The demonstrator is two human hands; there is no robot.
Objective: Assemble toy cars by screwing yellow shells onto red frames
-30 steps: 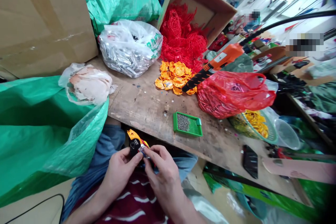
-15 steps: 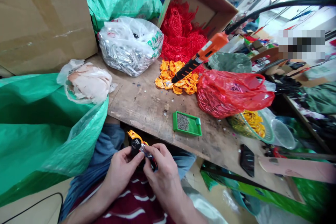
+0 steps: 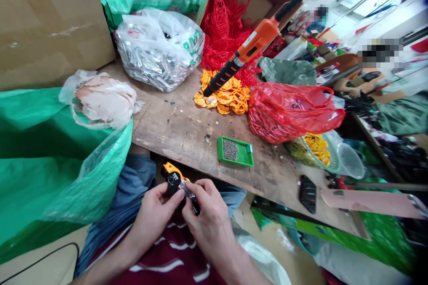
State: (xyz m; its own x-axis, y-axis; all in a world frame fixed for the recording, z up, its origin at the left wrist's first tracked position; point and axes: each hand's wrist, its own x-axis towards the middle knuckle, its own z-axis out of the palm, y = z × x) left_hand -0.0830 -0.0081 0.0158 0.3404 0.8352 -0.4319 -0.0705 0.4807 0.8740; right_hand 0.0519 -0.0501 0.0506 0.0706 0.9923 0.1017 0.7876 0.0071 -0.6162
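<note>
My left hand (image 3: 159, 207) pinches the left part of a small orange-and-black plastic assembly (image 3: 174, 180), held low over my lap just off the table edge. My right hand (image 3: 207, 205) grips its right end, thumb and forefinger at a silvery piece in the middle. The fingers partly cover the assembly, so its exact kind is unclear. Beyond the hands, a green tray (image 3: 246, 156) holds small grey screws (image 3: 230, 149). An orange-and-black electric screwdriver (image 3: 242, 55) hangs tilted from a cable, its lower end over a heap of orange plastic parts (image 3: 230, 98).
On the table (image 3: 174, 129) are a clear bag of silvery parts (image 3: 160, 53), red plastic parts (image 3: 224, 31), a red bag (image 3: 290, 109), a basket of yellow parts (image 3: 317, 149) and a phone (image 3: 307, 193). At left are a cardboard box (image 3: 53, 22) and a green sack (image 3: 83, 187).
The view has shifted slightly, so the table things appear a little further left and higher. The screwdriver has swung left over the orange parts. Both hands keep nearly the same grip.
</note>
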